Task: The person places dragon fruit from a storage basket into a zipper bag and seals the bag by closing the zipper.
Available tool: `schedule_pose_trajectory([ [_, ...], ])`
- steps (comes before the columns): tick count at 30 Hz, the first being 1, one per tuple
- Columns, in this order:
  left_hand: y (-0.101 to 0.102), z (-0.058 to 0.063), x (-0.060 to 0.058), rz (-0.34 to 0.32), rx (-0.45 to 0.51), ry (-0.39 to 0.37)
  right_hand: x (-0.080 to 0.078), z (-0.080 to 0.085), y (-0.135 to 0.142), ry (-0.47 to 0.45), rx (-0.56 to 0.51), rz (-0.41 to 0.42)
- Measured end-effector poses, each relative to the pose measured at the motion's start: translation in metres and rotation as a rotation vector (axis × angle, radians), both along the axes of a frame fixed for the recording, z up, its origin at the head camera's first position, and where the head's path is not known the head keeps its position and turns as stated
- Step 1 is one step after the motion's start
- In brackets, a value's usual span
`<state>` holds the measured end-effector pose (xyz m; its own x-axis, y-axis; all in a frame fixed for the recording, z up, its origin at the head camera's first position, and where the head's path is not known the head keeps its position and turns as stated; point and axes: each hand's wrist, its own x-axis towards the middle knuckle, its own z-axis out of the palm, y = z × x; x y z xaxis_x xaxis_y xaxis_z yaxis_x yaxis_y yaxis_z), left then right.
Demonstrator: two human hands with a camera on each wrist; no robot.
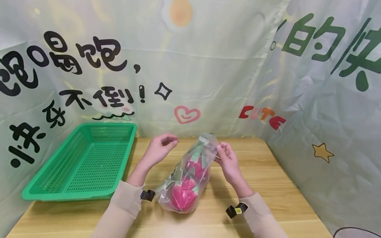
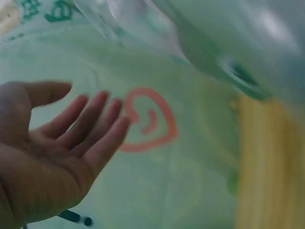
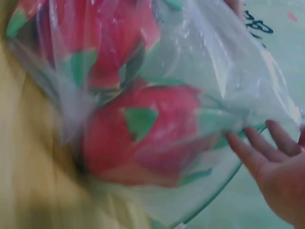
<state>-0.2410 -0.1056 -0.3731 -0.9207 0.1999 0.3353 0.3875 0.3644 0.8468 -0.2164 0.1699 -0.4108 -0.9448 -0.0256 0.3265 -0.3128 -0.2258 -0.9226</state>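
A clear plastic zip bag (image 1: 175,178) stands on the wooden table, leaning up to the right. Pink dragon fruits (image 1: 184,195) with green scale tips show through it, one low and one higher up. My right hand (image 1: 229,163) pinches the bag's upper right edge between thumb and fingers. In the right wrist view, its fingers touch the film beside a dragon fruit (image 3: 143,138); the thumb is hidden there. My left hand (image 1: 159,148) is held left of the bag, apart from it, with loosely bent fingers. The left wrist view shows that palm (image 2: 52,157) holding nothing.
A green perforated plastic basket (image 1: 71,195) sits on the table's left side, its rim reaching near my left forearm. The wooden tabletop (image 1: 262,178) extends to the right. Printed cloth (image 1: 226,72) hangs behind and along both sides.
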Motion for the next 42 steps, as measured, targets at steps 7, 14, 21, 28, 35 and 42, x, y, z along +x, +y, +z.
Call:
schedule_pose_trajectory([
  [7, -0.006, -0.051, -0.026, -0.164, -0.091, -0.259, 0.001, -0.01, 0.016, 0.029, -0.109, 0.118],
  [14, 0.005, -0.09, -0.042, -0.267, -0.029, -0.417, 0.001, -0.021, 0.027, 0.03, -0.161, 0.172],
  [21, 0.017, -0.105, -0.045, -0.241, 0.012, -0.356, 0.0, -0.028, 0.033, 0.023, -0.182, 0.195],
  [28, 0.023, -0.097, -0.035, -0.132, 0.095, -0.285, -0.003, -0.022, 0.034, -0.056, -0.189, 0.07],
  [35, 0.018, -0.067, -0.012, 0.023, 0.114, -0.147, -0.014, -0.02, 0.033, -0.16, -0.144, -0.054],
  [42, 0.023, -0.04, 0.012, 0.139, 0.124, -0.006, -0.03, -0.027, 0.023, -0.31, -0.12, 0.0],
])
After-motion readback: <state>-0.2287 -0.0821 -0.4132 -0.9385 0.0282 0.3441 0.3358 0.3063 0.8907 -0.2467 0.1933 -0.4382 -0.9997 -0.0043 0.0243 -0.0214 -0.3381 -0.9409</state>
